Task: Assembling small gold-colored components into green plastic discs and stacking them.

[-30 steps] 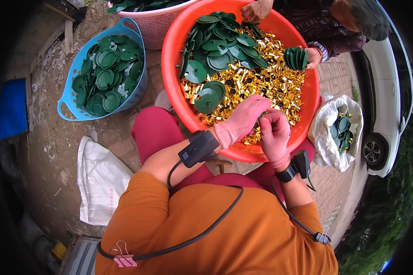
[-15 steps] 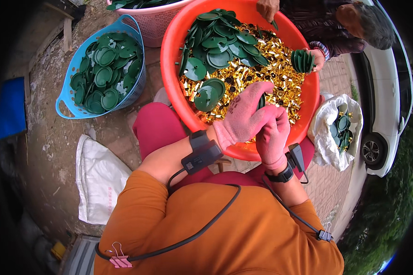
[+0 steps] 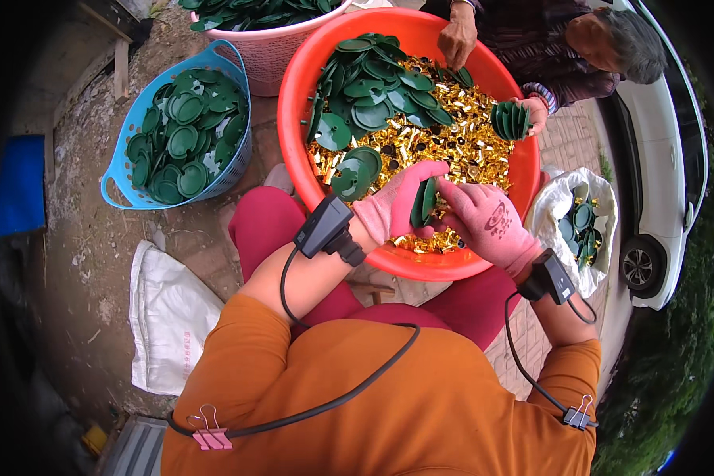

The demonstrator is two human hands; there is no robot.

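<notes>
My left hand (image 3: 395, 200), in a pink glove, is closed around a few thin green plastic discs (image 3: 424, 204) held on edge above the near part of the red tub (image 3: 295, 99). My right hand (image 3: 492, 224), also gloved in pink, has its fingers curled close against the right side of these discs. What its fingertips pinch, if anything, is hidden. Under both hands lie many small shiny gold pieces (image 3: 408, 151), some with black centres. A pile of loose green discs (image 3: 373, 87) covers the tub's far left, and a couple more discs (image 3: 357, 172) lie beside my left hand.
Across the tub, another person (image 3: 523, 47) holds a row of green discs (image 3: 511, 120) and reaches in. A blue basket (image 3: 242, 139) and a pink basket (image 3: 254, 49) hold discs at left. White sacks (image 3: 170, 317) (image 3: 543, 214) flank me; a white car (image 3: 666, 159) stands right.
My right hand has shifted right and turned its back up, so the discs in my left hand now show. The other person's hand has reached farther down into the tub.
</notes>
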